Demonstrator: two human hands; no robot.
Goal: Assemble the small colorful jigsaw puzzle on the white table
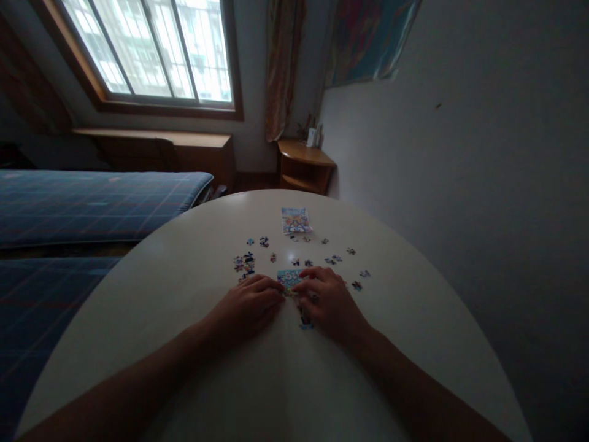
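A partly joined jigsaw puzzle, bluish with small cartoon figures, lies flat on the round white table. My left hand rests at its lower left corner, fingers close together and tips gripping the edge. From the other side my right hand reaches over the puzzle's right part, fingers bent onto it and hiding that part. Below the right palm, a few puzzle pieces show, partly covered. Loose pieces lie around, with a cluster beyond my left hand and others, such as one piece, to the right.
A small printed picture sheet lies towards the table's far side. Left of the table is a bed with a blue plaid cover. A wooden corner shelf stands behind, and a white wall runs along the right.
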